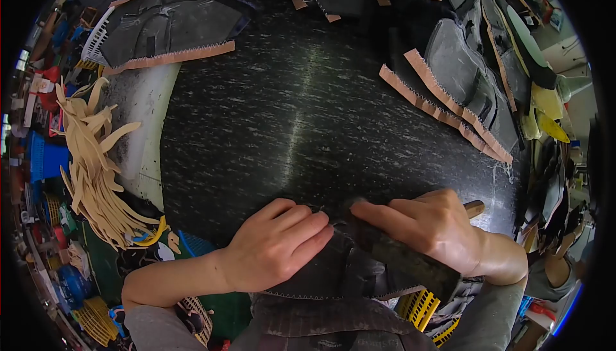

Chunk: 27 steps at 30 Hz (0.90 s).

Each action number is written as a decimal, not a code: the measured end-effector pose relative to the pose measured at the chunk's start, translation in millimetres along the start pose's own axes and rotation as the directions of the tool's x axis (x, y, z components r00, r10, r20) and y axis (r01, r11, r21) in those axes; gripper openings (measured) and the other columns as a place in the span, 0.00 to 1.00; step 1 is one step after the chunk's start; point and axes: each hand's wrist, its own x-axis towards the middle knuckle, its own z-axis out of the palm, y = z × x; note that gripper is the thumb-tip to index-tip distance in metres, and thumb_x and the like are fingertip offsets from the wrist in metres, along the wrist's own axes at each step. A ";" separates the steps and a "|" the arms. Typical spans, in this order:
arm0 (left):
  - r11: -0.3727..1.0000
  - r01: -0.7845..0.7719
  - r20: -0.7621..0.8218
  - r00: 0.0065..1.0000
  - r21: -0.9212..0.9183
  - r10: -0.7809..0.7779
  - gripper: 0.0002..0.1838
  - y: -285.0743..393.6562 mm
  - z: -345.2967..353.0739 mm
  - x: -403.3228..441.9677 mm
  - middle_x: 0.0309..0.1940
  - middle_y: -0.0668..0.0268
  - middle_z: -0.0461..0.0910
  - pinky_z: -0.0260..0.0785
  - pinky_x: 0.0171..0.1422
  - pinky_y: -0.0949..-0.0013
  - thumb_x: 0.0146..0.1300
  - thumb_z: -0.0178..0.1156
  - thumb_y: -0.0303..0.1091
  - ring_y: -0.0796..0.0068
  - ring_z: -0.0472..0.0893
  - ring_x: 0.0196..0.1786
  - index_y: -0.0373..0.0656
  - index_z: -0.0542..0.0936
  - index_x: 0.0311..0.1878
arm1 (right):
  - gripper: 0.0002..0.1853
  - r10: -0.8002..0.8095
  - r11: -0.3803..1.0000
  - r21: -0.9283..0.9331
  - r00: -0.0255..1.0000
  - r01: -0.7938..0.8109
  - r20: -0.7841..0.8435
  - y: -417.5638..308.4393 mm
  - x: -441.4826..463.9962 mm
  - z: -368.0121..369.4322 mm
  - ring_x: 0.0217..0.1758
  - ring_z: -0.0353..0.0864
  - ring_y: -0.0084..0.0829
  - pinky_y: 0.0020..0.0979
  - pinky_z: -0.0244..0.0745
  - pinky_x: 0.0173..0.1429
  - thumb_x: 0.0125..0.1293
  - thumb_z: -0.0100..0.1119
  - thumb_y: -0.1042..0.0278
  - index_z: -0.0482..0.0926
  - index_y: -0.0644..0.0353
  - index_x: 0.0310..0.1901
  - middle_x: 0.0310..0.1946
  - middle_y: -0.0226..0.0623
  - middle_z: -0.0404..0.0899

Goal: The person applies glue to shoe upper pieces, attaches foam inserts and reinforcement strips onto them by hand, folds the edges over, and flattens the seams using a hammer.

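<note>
A dark panel (314, 274) with a zigzag-stitched edge lies at the near edge of the speckled black work surface (256, 113). My left hand (279, 242) rests on its left part, fingers curled together at its far edge; what they pinch is hidden. My right hand (427, 226) is closed around a dark, worn tool (410, 258), whose wide block hangs below the hand. A wooden handle end (474, 209) sticks out on the right of that hand. The right fingertips are slightly blurred, close to the left ones.
Dark panels with tan stitched strips lie at the back left (173, 30) and right (459, 68). Tan strips (96, 165) hang in a bundle at the left. A blue bin (48, 158) and yellow baskets (420, 309) stand lower down. Part of another person (552, 274) shows at the right.
</note>
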 end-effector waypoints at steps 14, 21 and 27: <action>0.995 0.096 -0.008 0.995 0.012 -0.096 0.10 -0.3 -5.8 -2.6 0.41 0.63 0.80 0.72 0.50 0.62 0.55 0.69 0.30 0.67 0.79 0.42 0.38 0.85 0.40 | 0.16 -0.024 0.995 -0.096 0.999 0.028 0.041 -6.1 14.9 -1.8 0.20 0.82 0.30 0.32 0.75 0.21 0.60 0.64 0.65 0.79 0.58 0.49 0.21 0.30 0.74; 0.996 -0.002 -0.011 1.000 0.089 0.003 0.10 1.0 -4.3 -8.6 0.39 0.62 0.80 0.72 0.46 0.63 0.54 0.71 0.29 0.65 0.80 0.41 0.39 0.85 0.39 | 0.13 -0.059 0.993 -0.095 0.995 0.067 0.079 -10.5 21.0 8.1 0.19 0.81 0.30 0.33 0.75 0.20 0.62 0.63 0.64 0.77 0.57 0.47 0.19 0.30 0.74; 0.986 0.150 0.041 0.988 -0.074 -0.147 0.11 -11.4 -27.6 -11.2 0.39 0.62 0.79 0.72 0.47 0.62 0.53 0.71 0.29 0.64 0.80 0.39 0.44 0.85 0.41 | 0.10 -0.030 0.998 -0.056 0.993 0.036 0.111 -10.8 21.0 7.9 0.20 0.82 0.34 0.35 0.74 0.20 0.64 0.62 0.64 0.76 0.56 0.44 0.19 0.31 0.75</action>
